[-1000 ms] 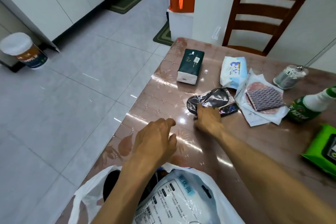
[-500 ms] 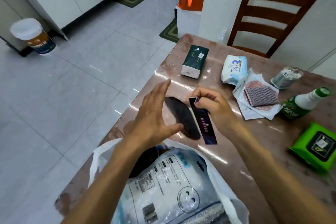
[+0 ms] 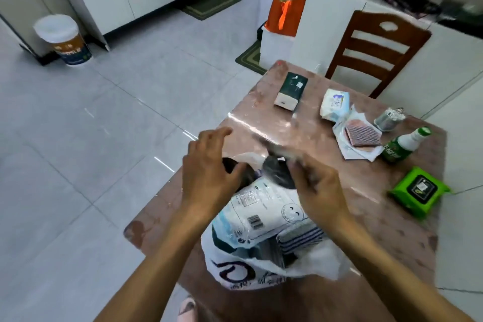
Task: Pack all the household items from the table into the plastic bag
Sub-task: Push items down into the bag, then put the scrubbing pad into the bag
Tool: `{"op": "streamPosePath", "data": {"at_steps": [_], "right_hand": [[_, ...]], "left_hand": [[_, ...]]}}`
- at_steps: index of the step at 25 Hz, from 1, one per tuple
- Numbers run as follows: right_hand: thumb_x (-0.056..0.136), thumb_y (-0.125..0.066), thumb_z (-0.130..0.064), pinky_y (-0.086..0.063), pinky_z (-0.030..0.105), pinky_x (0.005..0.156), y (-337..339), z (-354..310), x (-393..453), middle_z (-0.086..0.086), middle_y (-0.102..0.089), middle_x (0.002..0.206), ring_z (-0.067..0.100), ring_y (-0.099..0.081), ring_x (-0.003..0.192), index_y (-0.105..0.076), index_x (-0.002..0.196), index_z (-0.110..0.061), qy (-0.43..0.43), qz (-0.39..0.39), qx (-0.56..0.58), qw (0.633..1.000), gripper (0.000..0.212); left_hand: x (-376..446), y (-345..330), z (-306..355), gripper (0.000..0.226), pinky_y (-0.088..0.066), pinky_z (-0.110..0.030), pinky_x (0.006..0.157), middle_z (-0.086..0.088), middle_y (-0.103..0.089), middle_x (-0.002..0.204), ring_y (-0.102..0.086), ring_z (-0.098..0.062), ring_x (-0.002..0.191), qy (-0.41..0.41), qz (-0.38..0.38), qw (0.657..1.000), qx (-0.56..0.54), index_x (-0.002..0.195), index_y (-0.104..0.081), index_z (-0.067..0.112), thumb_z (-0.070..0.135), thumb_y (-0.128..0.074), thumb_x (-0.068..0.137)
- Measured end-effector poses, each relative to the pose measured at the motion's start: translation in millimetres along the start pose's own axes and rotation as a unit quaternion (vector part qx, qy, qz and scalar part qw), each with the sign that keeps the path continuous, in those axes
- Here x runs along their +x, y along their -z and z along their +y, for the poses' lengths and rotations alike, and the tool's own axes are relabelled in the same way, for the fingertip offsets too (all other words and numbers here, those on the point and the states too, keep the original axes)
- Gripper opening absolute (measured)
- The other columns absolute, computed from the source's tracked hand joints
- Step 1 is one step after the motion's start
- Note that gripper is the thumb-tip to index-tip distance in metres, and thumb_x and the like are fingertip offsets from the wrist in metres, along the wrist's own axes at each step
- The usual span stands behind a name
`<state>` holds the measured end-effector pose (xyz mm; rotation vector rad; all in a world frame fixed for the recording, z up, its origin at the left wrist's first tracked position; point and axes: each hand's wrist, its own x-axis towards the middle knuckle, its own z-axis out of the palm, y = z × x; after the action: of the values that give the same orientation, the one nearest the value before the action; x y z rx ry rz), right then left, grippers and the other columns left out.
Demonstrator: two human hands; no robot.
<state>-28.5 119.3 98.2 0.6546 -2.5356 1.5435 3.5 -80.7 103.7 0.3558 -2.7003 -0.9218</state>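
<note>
A person's right hand (image 3: 317, 185) pinches a dark, motion-blurred item (image 3: 278, 174) over the mouth of the white plastic bag (image 3: 235, 273), which lies on the glossy surface (image 3: 392, 230). The left hand (image 3: 209, 172) grips the bag's rim. Farther back lie a green tissue pack (image 3: 291, 89), a wipes pouch (image 3: 335, 103), a spray bottle (image 3: 403, 145) and a green wipes pack (image 3: 419, 191).

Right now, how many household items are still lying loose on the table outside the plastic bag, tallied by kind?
Tissue box: 1
Wipe packs: 2, white-blue pack and green pack
Scouring pad in its wrapper: 1
Cotton swab jar: 1
Green spray bottle: 1
Total: 6
</note>
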Motion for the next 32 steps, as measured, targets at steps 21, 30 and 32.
{"op": "streamPosePath", "data": {"at_steps": [21, 30, 32], "right_hand": [[0.09, -0.055, -0.04, -0.039, 0.053, 0.098, -87, 34, 21, 0.006, -0.034, 0.15, 0.034, -0.036, 0.132, -0.037, 0.143, -0.024, -0.036, -0.236, -0.367, 0.899, 0.058], [0.094, -0.05, -0.025, -0.046, 0.036, 0.081, -48, 24, 64, 0.005, -0.066, 0.116, 0.025, -0.062, 0.105, -0.06, 0.119, -0.017, -0.112, -0.339, -0.185, 0.916, 0.028], [0.092, -0.054, -0.021, -0.052, 0.029, 0.082, -5, 24, 79, -0.001, -0.072, 0.105, 0.015, -0.066, 0.095, -0.071, 0.107, -0.018, -0.128, -0.213, -0.107, 0.963, 0.023]], "left_hand": [[13, 35, 9, 0.019, -0.036, -0.023, 0.046, 0.011, -0.048, 0.045, -0.041, -0.007, 0.044, 0.112, -0.192, 0.91, -0.35, 0.088, -0.071, 0.008, 0.017, -0.057, 0.097], [49, 5, 25, 0.049, -0.039, -0.03, 0.054, -0.001, -0.057, 0.053, -0.056, -0.017, 0.054, -0.009, -0.128, 0.991, 0.041, 0.057, -0.059, 0.013, 0.048, -0.054, 0.091], [76, -9, 49, 0.041, -0.035, -0.029, 0.053, 0.003, -0.06, 0.062, -0.057, -0.021, 0.06, -0.043, -0.054, 0.989, 0.132, 0.061, -0.059, 0.017, 0.046, -0.054, 0.09]]}}
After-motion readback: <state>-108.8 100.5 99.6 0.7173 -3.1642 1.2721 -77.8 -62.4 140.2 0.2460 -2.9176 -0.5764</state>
